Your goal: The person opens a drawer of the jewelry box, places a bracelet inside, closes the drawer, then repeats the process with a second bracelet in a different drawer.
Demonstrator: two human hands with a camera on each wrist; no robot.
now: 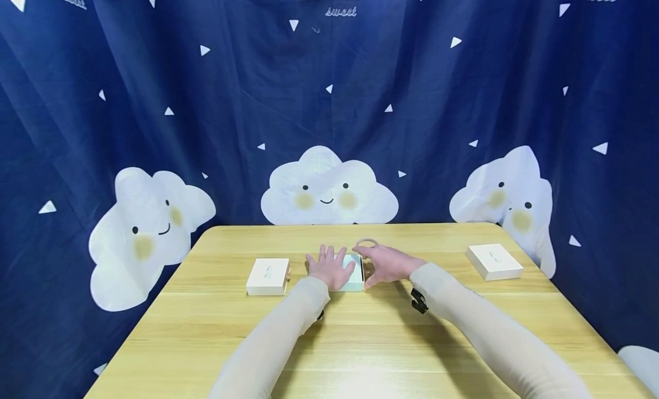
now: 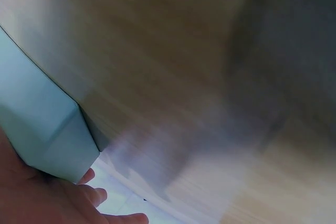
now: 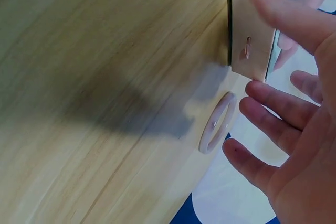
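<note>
A pale teal drawer-style box (image 1: 354,283) lies near the middle of the table. My left hand (image 1: 329,268) rests on it with fingers spread; the left wrist view catches the box's corner (image 2: 50,114) beside that hand. At the box's right end is my right hand (image 1: 388,263), fingers loosely bent and apart. In the right wrist view, its thumb and fingertips are around the pinkish drawer front (image 3: 252,19), which carries a small ribbon pull (image 3: 248,48); whether they touch it I cannot tell. Just beyond that hand, a pale pink bangle (image 3: 208,131) lies on the wood.
A white box (image 1: 269,276) with small lettering stands left of the teal one. Another white box (image 1: 494,261) sits near the table's right edge. Behind the wooden table (image 1: 360,342) hangs a dark blue curtain (image 1: 329,55) with clouds.
</note>
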